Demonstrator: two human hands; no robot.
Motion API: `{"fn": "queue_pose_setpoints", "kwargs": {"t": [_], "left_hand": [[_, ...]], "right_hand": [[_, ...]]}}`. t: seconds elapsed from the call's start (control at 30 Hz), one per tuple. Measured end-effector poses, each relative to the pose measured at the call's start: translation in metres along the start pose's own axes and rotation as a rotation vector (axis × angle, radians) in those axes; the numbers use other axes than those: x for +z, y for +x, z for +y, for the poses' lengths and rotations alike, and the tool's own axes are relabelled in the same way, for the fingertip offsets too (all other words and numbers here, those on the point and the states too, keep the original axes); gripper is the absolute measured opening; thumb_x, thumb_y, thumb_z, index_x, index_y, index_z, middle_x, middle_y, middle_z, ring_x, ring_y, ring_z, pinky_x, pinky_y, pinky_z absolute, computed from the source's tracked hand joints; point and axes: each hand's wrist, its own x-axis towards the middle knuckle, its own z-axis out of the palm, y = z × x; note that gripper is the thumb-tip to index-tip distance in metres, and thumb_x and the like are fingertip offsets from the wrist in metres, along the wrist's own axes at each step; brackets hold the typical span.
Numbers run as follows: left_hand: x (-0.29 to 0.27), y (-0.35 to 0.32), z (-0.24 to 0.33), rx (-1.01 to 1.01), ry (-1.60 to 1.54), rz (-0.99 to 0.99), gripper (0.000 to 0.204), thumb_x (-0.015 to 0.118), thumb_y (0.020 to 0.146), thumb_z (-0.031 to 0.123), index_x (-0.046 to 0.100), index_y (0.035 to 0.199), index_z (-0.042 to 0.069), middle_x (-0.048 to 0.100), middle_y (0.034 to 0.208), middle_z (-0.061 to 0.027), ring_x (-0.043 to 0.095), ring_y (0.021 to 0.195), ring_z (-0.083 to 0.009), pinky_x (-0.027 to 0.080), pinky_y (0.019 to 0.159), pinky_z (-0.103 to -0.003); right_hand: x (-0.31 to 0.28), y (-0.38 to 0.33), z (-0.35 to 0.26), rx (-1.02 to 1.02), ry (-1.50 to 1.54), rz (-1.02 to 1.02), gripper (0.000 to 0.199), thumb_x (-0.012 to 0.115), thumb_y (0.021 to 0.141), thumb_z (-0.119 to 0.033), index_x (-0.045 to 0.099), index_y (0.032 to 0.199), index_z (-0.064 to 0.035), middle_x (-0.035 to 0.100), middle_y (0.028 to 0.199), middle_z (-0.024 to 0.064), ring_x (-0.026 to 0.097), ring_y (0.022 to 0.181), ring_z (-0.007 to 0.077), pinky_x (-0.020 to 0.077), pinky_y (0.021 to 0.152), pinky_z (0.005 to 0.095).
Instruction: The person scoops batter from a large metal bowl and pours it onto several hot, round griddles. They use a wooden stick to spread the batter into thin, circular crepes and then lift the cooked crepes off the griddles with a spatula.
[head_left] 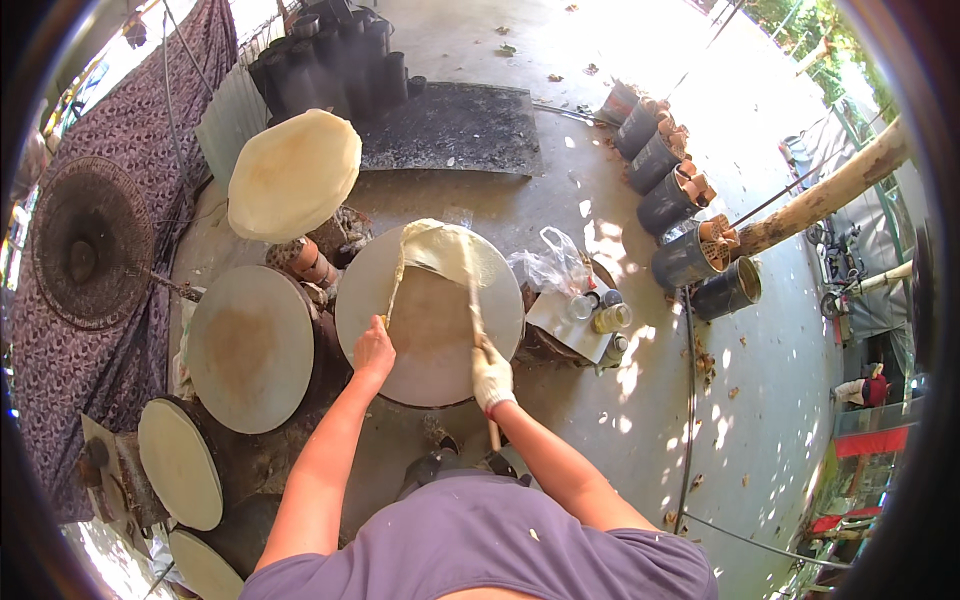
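Observation:
A thin pale pancake-like sheet (438, 244) is partly peeled up from the round griddle (428, 365) in front of me. Its far part hangs between my hands, and a brownish bare patch of the plate shows below it. At the sheet's left edge, the fingers of my bare left hand (373, 352) pinch its narrow hanging strip. My right hand (492, 376), in a white knit glove, is wrapped round a long thin wooden stick (494, 434). The sheet's right edge lies along the upper part of this stick.
More round griddles (250, 350) stand to the left, some with pale tops (180, 464). Beyond them rests a round pale sheet (295, 175). At the right, a small board (570, 322) carries jars (612, 318) and a plastic bag (552, 262). Several dark buckets (692, 255) and a large fan (92, 243) stand farther out.

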Motion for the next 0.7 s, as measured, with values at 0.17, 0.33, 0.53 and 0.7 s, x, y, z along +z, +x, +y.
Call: {"fn": "queue_pose_setpoints", "kwargs": {"t": [0.17, 0.33, 0.53, 0.7], "left_hand": [[-0.033, -0.011, -0.023, -0.049, 0.028, 0.028, 0.024, 0.052, 0.089, 0.016, 0.042, 0.104, 0.002, 0.063, 0.083, -0.0243, 0.063, 0.076, -0.0411, 0.05, 0.066, -0.049], [-0.052, -0.04, -0.037, -0.03, 0.091, 0.049, 0.028, 0.054, 0.087, 0.015, 0.045, 0.112, 0.004, 0.059, 0.088, -0.0208, 0.063, 0.073, -0.038, 0.05, 0.063, -0.047], [-0.073, -0.082, -0.069, -0.072, 0.137, 0.122, 0.033, 0.059, 0.079, 0.007, 0.049, 0.111, 0.005, 0.059, 0.089, -0.0164, 0.061, 0.079, -0.037, 0.05, 0.065, -0.046], [-0.079, -0.108, -0.08, 0.02, 0.087, 0.177, 0.034, 0.058, 0.078, 0.008, 0.05, 0.111, 0.006, 0.06, 0.087, -0.0171, 0.062, 0.075, -0.0373, 0.05, 0.064, -0.047]], "right_hand": [[-0.009, 0.014, -0.034, 0.179, 0.246, -0.164, 0.039, 0.054, 0.091, -0.014, 0.052, 0.127, 0.0014, 0.063, 0.111, 0.0099, 0.059, 0.098, 0.0149, 0.0456, 0.086, 0.0243], [0.014, 0.013, -0.02, 0.094, 0.059, -0.214, 0.035, 0.056, 0.09, -0.018, 0.058, 0.123, -0.0062, 0.065, 0.106, 0.0124, 0.059, 0.097, 0.0145, 0.0447, 0.084, 0.0226], [-0.013, 0.014, -0.026, 0.165, 0.227, -0.098, 0.032, 0.054, 0.091, -0.012, 0.058, 0.121, -0.0001, 0.065, 0.107, 0.0078, 0.058, 0.096, 0.0115, 0.0434, 0.086, 0.0221], [0.024, 0.035, -0.047, 0.272, 0.114, -0.443, 0.038, 0.057, 0.088, -0.024, 0.059, 0.123, -0.0097, 0.062, 0.076, 0.0023, 0.052, 0.063, 0.0083, 0.0422, 0.057, 0.0226]]}}
